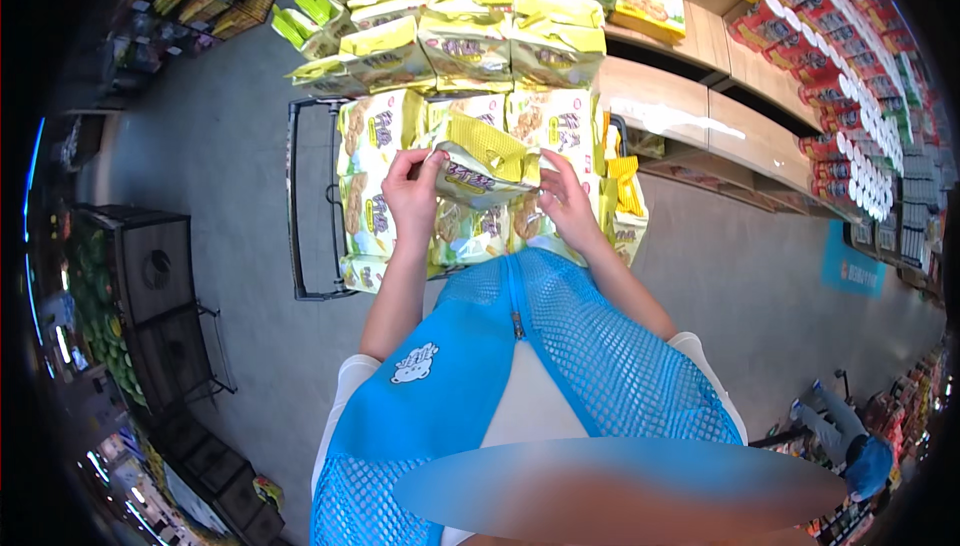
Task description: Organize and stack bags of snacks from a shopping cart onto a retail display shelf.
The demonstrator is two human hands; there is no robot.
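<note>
A yellow-green snack bag (484, 159) with a dotted top flap and printed writing is held out in front of me. My left hand (411, 189) pinches its left edge between thumb and fingers. At its right edge, the fingers of my right hand (568, 197) are curled around the corner. Directly below are similar bags (375, 212), laid flat in rows on a black-framed cart (294, 193). Beyond the cart, more of these bags (465, 47) stand upright in rows. The held bag hides part of the ones underneath.
Wooden shelving (660, 103) runs along the right, with red canisters with white lids (832, 99) farther along. A boxed snack (649, 4) sits on its near end. To the left stands a dark produce stand (161, 268) on the grey floor (240, 141). A person (847, 433) is at the lower right.
</note>
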